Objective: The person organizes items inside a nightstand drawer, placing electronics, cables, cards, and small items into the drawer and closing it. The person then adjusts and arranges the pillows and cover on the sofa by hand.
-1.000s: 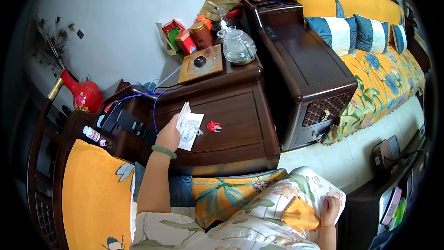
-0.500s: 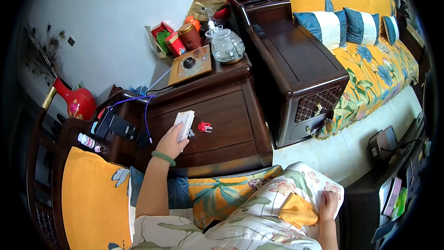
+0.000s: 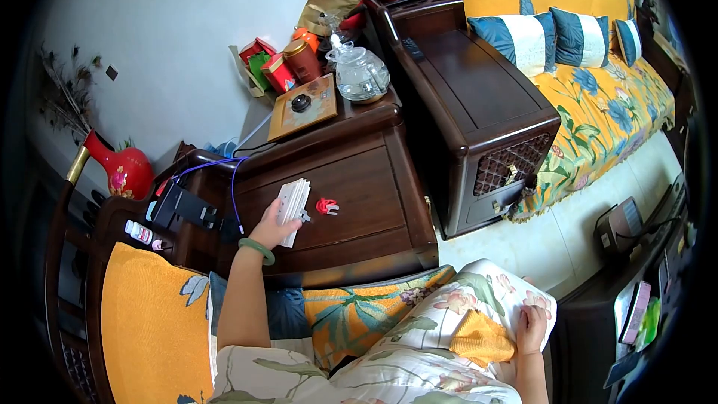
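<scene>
My left hand (image 3: 271,227), with a green bangle at the wrist, is closed around the near left edge of a small stack of white cards or booklets (image 3: 295,202) over the dark wooden table (image 3: 359,217). A grey clip-like piece (image 3: 304,216) shows at the stack's right side. Just right of the stack lies a small red object with pale prongs (image 3: 327,206). My right hand (image 3: 532,328) rests on my knee with curled fingers; whether it holds anything is hidden. An orange cloth (image 3: 482,338) lies on my lap beside it.
A glass teapot (image 3: 362,73) and a tray (image 3: 314,108) with a black lid stand behind the table. Tins and packets are near the wall. A purple cable (image 3: 233,191), a black box (image 3: 179,206) and a white bottle (image 3: 138,231) are at the left. A wooden cabinet (image 3: 486,90) stands right.
The white item stood partly opened upright; it now lies lower as a flatter stack, with my left hand lowered at its edge. The view has shifted a little. My right hand stays on my knee.
</scene>
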The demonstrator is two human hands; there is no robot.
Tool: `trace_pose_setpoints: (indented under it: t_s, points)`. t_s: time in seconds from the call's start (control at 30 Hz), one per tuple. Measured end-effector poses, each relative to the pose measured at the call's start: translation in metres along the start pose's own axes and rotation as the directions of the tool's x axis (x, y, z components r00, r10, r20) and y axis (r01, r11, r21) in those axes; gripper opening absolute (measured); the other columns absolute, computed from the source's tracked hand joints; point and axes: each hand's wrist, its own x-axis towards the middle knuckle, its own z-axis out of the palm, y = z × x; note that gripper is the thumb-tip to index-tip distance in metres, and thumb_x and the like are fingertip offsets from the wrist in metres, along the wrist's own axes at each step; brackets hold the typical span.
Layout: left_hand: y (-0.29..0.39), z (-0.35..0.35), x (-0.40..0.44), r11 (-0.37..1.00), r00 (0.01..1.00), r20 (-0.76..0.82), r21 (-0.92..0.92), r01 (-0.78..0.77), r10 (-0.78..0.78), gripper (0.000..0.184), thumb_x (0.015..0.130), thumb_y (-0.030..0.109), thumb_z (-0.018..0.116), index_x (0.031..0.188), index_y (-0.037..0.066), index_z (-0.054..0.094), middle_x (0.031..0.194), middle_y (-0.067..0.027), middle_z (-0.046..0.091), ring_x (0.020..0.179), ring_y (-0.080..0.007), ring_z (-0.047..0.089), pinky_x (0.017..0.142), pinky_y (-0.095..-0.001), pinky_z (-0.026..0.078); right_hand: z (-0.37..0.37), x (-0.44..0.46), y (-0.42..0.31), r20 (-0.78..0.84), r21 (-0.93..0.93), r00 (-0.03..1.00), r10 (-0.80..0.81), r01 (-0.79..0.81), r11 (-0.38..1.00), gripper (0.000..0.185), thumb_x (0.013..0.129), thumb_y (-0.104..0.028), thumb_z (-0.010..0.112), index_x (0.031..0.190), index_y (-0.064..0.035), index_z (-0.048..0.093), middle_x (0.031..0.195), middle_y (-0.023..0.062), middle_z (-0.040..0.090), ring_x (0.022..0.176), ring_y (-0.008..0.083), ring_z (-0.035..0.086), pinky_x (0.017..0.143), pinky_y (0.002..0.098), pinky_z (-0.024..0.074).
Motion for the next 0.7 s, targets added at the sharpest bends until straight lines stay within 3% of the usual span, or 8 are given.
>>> trace_pose_setpoints:
  t_s: [0.07,0.1,0.2,0.33,0.53,0.57,0.67,0.7]
  points:
    - [-0.009,0.009,0.003,0.930,0.992,-0.029,0.354,-0.103,0.121,0.083,0.069,0.030,0.069,0.132,0.000,0.026,0.128,-0.0218,0.037,0.118,-0.0328,0.040,0.099,-0.0362,0.032,0.002,0.000,0.002,-0.005,0.001,1.000,-0.007,0.007,1.000,0.009,0.072,0.004,0.054,0.078,-0.0022,0.057,0.077,0.0128,0.057,0.076,0.0309,0.053,0.070,0.0374,0.0421]
    - [-0.007,0.009,0.003,0.936,0.995,-0.023,0.343,-0.084,0.098,0.087,0.064,0.031,0.071,0.132,0.000,0.026,0.130,-0.0232,0.033,0.120,-0.0338,0.038,0.099,-0.0356,0.031,0.003,0.000,0.003,-0.011,0.002,1.000,-0.009,0.009,1.000,0.009,0.072,0.004,0.054,0.078,-0.0022,0.057,0.077,0.0128,0.057,0.076,0.0309,0.053,0.070,0.0374,0.0420]
    - [-0.004,0.005,0.007,0.972,0.997,-0.059,0.233,-0.025,0.040,0.090,0.063,0.025,0.071,0.135,0.000,0.023,0.130,-0.0233,0.035,0.121,-0.0313,0.038,0.100,-0.0337,0.030,0.004,-0.002,0.006,-0.023,0.006,1.000,-0.014,0.014,1.000,0.009,0.072,0.004,0.054,0.078,-0.0023,0.057,0.077,0.0128,0.057,0.076,0.0310,0.053,0.070,0.0373,0.0419]
    - [0.005,0.003,0.005,0.944,0.997,-0.074,0.330,0.029,-0.005,0.077,0.068,0.029,0.064,0.132,0.003,0.029,0.133,-0.0231,0.031,0.122,-0.0347,0.036,0.100,-0.0337,0.030,0.001,-0.001,0.004,0.010,0.007,1.000,0.019,-0.019,1.000,0.008,0.072,0.003,0.054,0.077,-0.0013,0.057,0.080,0.0139,0.058,0.079,0.0321,0.054,0.072,0.0376,0.0420]
    - [0.008,0.013,0.003,0.875,0.980,-0.192,0.483,0.044,0.056,0.077,0.070,0.035,0.065,0.131,0.002,0.032,0.134,-0.0299,0.026,0.128,-0.0401,0.022,0.103,-0.0395,0.022,0.001,-0.001,0.003,-0.019,0.029,1.000,0.015,-0.014,0.999,0.007,0.071,0.003,0.054,0.076,-0.0011,0.058,0.081,0.0142,0.059,0.079,0.0324,0.054,0.073,0.0373,0.0422]
    - [0.006,0.015,0.004,0.854,0.971,-0.224,0.517,0.051,0.078,0.075,0.071,0.040,0.064,0.130,0.005,0.034,0.136,-0.0262,0.025,0.129,-0.0398,0.017,0.102,-0.0479,0.020,0.002,-0.002,0.005,-0.024,0.037,1.000,0.016,-0.015,0.999,0.007,0.071,0.003,0.054,0.076,-0.0011,0.058,0.081,0.0141,0.059,0.079,0.0323,0.054,0.073,0.0373,0.0423]
    - [0.008,0.018,0.005,0.818,0.917,-0.304,0.574,-0.040,0.258,0.069,0.072,0.037,0.064,0.128,0.005,0.038,0.137,-0.0251,0.024,0.129,-0.0391,0.018,0.102,-0.0483,0.021,0.002,-0.001,0.005,-0.016,0.032,1.000,0.010,-0.010,0.999,0.008,0.071,0.003,0.054,0.076,-0.0011,0.058,0.080,0.0137,0.059,0.079,0.0320,0.054,0.073,0.0373,0.0424]
    - [0.019,0.021,0.000,0.799,0.861,-0.340,0.589,-0.119,0.379,0.056,0.075,0.029,0.063,0.122,0.003,0.045,0.134,-0.0225,0.032,0.127,-0.0379,0.024,0.101,-0.0460,0.024,0.003,-0.001,0.007,-0.015,0.027,1.000,0.014,-0.013,1.000,0.008,0.071,0.003,0.055,0.076,-0.0012,0.058,0.080,0.0136,0.059,0.079,0.0319,0.054,0.072,0.0373,0.0424]
